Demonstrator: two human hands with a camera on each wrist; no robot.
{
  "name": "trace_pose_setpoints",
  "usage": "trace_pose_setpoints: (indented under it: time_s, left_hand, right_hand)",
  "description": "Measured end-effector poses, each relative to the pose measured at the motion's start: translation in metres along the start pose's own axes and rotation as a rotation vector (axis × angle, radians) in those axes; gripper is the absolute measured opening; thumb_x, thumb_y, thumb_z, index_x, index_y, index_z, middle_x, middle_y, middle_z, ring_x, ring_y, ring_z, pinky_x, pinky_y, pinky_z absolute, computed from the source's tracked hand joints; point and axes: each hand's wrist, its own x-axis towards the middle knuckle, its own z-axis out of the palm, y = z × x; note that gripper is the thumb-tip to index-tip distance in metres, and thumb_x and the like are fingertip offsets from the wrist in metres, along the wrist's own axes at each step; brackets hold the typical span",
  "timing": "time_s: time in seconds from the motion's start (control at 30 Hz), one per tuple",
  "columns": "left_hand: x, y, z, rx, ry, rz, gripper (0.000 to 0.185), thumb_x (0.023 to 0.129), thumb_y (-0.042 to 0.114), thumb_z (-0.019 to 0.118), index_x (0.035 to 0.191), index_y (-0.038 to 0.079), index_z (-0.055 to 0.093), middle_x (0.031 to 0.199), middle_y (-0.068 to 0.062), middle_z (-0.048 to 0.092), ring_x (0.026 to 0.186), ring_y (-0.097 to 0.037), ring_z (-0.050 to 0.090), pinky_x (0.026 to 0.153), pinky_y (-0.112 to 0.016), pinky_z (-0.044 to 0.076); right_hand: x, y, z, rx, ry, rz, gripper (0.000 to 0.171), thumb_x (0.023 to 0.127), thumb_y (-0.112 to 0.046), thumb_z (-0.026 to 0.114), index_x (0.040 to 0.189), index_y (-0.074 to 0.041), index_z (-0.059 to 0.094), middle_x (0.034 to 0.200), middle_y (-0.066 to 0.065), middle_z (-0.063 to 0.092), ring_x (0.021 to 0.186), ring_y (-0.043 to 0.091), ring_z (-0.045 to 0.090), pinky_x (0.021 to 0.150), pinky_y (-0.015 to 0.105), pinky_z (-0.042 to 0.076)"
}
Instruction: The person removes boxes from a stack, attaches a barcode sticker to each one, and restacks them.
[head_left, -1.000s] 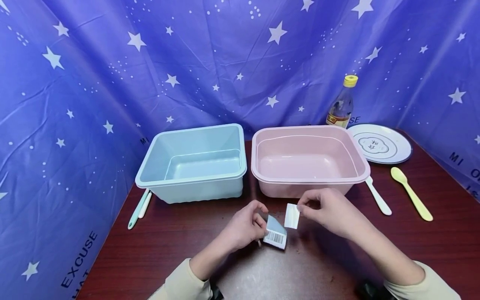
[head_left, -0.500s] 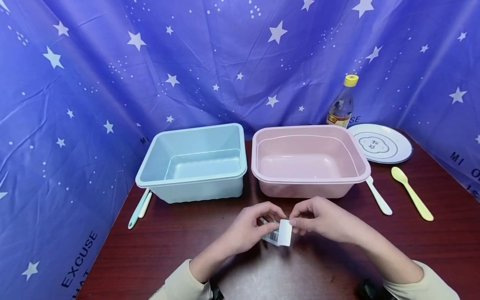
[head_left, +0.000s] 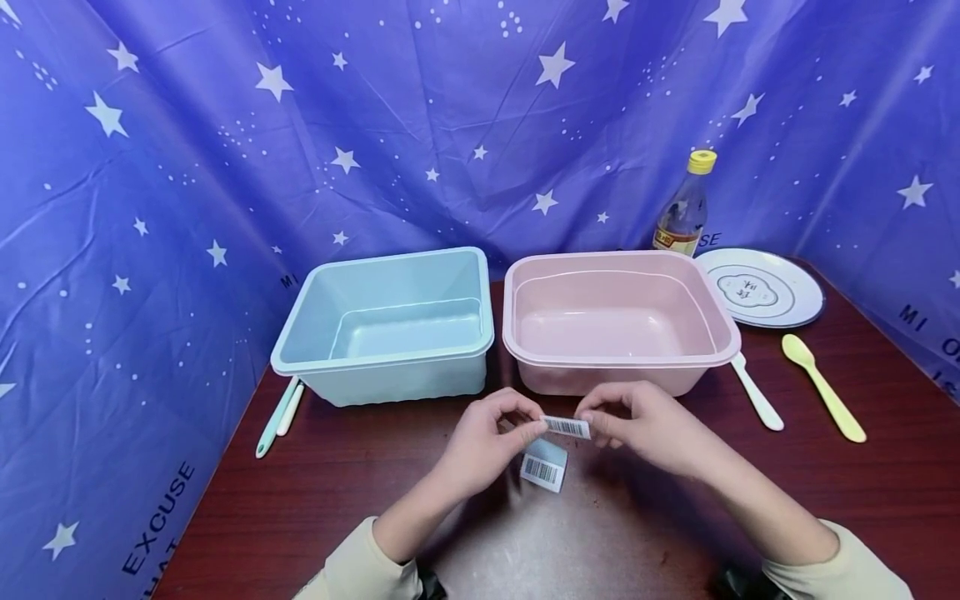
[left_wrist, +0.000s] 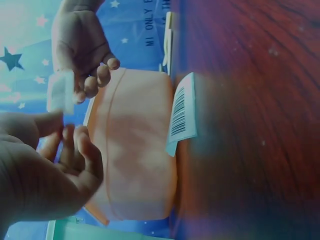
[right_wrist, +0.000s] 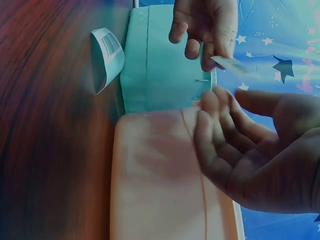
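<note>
A dark wooden table (head_left: 315, 492) stands before a blue star-printed curtain (head_left: 225, 150) that closes off its far and side edges. Toward the far edge sit two open plastic tubs side by side, just apart: a pale blue tub (head_left: 386, 327) left of centre and a pink tub (head_left: 617, 321) right of centre. In the far right corner lies a white plate (head_left: 761, 287), with a yellow-capped bottle (head_left: 686, 205) standing just behind its left rim. A yellow spoon (head_left: 822, 386) lies near the right edge, and a white spoon (head_left: 756, 392) lies between it and the pink tub, its bowl end tucked under the tub's rim. Two slim utensils (head_left: 279, 414), one green and one white, lie together by the blue tub's near left corner.

Near the middle of the table, in front of the pink tub, a left hand (head_left: 480, 446) and a right hand (head_left: 652, 429) meet over a small barcode strip (head_left: 566, 427), each pinching one end between thumb and forefinger and holding it level above the surface, the remaining fingers loosely curled. Just below the strip, a pale blue barcode label (head_left: 543, 465) lies curled on the wood, untouched by either hand.
</note>
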Motion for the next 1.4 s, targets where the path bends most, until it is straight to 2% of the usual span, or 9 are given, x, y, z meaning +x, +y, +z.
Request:
trace_pose_setpoints:
  time_s: [0.07,0.13,0.23,0.43,0.6,0.8,1.03,1.27,1.4]
  left_hand:
    - [0.0,0.0,-0.002,-0.001,0.041,-0.051,0.004,0.09,0.009,0.076,0.093,0.007,0.074,0.087,0.003,0.066,0.07,-0.007,0.057,0.064,-0.022,0.049]
    - [0.001,0.0,-0.003,-0.002,0.07,-0.075,0.004,0.09,0.01,0.076,0.092,0.006,0.074,0.086,0.002,0.067,0.069,-0.008,0.057,0.063,-0.021,0.048]
    - [0.002,0.0,-0.003,0.002,0.094,-0.092,0.006,0.089,0.011,0.077,0.091,0.006,0.074,0.085,0.001,0.068,0.071,-0.008,0.057,0.065,-0.022,0.048]
    - [0.006,0.003,0.003,-0.001,0.08,-0.12,0.005,0.087,0.011,0.078,0.089,0.007,0.075,0.079,0.003,0.068,0.067,-0.008,0.057,0.062,-0.021,0.047]
    - [0.013,0.006,0.012,-0.01,0.075,-0.124,0.004,0.086,0.011,0.079,0.085,0.008,0.076,0.074,0.005,0.067,0.064,-0.006,0.057,0.06,-0.02,0.046]
    - [0.024,0.007,0.027,0.029,0.09,-0.129,0.004,0.085,0.01,0.079,0.082,0.008,0.077,0.069,0.009,0.064,0.061,-0.003,0.053,0.056,-0.019,0.042]
    - [0.036,0.002,0.04,0.039,0.073,-0.123,0.002,0.087,0.009,0.075,0.088,0.009,0.077,0.064,0.008,0.056,0.057,-0.004,0.049,0.054,-0.019,0.038]
    - [0.044,0.0,0.051,0.077,-0.004,-0.167,0.019,0.091,0.01,0.069,0.109,0.009,0.075,0.052,0.007,0.049,0.045,-0.004,0.046,0.045,-0.02,0.033]
    - [0.047,-0.001,0.056,0.073,-0.032,-0.176,0.025,0.092,0.01,0.069,0.116,0.008,0.073,0.051,0.009,0.046,0.045,-0.003,0.043,0.045,-0.019,0.032]
  right_hand:
    - [0.001,0.0,-0.001,0.041,0.048,0.017,0.011,0.1,-0.012,0.063,0.099,-0.004,0.071,0.083,0.009,0.066,0.072,0.022,0.065,0.063,0.035,0.057]
    - [0.001,0.001,-0.001,0.08,0.077,0.03,0.011,0.1,-0.01,0.063,0.101,-0.002,0.07,0.085,0.012,0.066,0.072,0.025,0.066,0.063,0.037,0.058]
    - [-0.001,0.002,0.0,0.079,0.104,0.023,0.008,0.096,-0.004,0.064,0.102,-0.001,0.07,0.083,0.008,0.066,0.071,0.022,0.065,0.062,0.035,0.057]
    - [-0.006,0.007,0.007,-0.04,0.203,-0.043,0.008,0.089,-0.004,0.074,0.088,-0.011,0.07,0.07,-0.004,0.061,0.061,0.011,0.058,0.057,0.027,0.05]
    - [-0.014,0.012,0.007,-0.137,0.328,-0.061,0.014,0.087,-0.006,0.077,0.083,-0.017,0.069,0.069,-0.008,0.057,0.063,0.009,0.054,0.057,0.024,0.044]
    - [-0.02,0.019,0.008,-0.207,0.453,-0.07,0.019,0.083,-0.004,0.079,0.079,-0.02,0.069,0.069,-0.011,0.057,0.065,0.007,0.053,0.059,0.02,0.041]
    - [-0.016,0.034,0.004,-0.262,0.505,-0.057,0.017,0.083,-0.003,0.077,0.08,-0.018,0.07,0.068,-0.011,0.057,0.065,0.005,0.052,0.061,0.018,0.04]
    - [-0.012,0.044,0.0,-0.288,0.506,0.017,0.01,0.085,-0.002,0.073,0.084,-0.013,0.072,0.067,-0.008,0.058,0.06,0.006,0.051,0.058,0.021,0.041]
    - [-0.012,0.048,-0.002,-0.295,0.504,0.063,0.01,0.084,-0.001,0.069,0.087,-0.009,0.073,0.068,-0.006,0.06,0.057,0.006,0.051,0.057,0.023,0.042]
